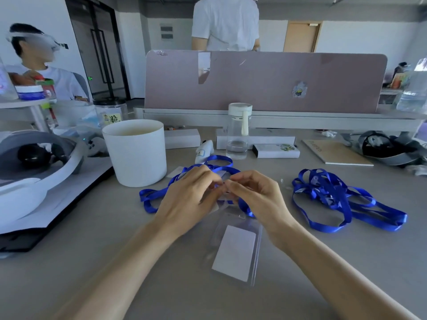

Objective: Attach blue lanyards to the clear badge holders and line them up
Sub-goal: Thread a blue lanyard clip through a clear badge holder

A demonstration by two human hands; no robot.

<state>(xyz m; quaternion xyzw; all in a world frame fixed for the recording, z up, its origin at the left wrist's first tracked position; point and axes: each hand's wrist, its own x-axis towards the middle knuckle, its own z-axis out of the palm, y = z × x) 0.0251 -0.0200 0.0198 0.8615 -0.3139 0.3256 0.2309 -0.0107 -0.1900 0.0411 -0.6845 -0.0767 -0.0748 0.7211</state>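
A clear badge holder (pixel 235 251) with a white card inside lies on the grey desk (pixel 346 262) just below my hands. My left hand (pixel 191 199) and my right hand (pixel 256 196) meet fingertip to fingertip above its top edge, both pinching the clip end of a blue lanyard (pixel 152 197). That lanyard loops out to the left and behind my hands. The clip itself is hidden by my fingers. A heap of loose blue lanyards (pixel 342 199) lies to the right.
A white cylindrical tub (pixel 136 153) stands at the left, a clear water bottle (pixel 238 132) behind my hands. White boxes (pixel 276 150), a notebook (pixel 335 152) and a headset (pixel 30 162) ring the work area. A pink partition (pixel 265 82) closes the back; two people are beyond.
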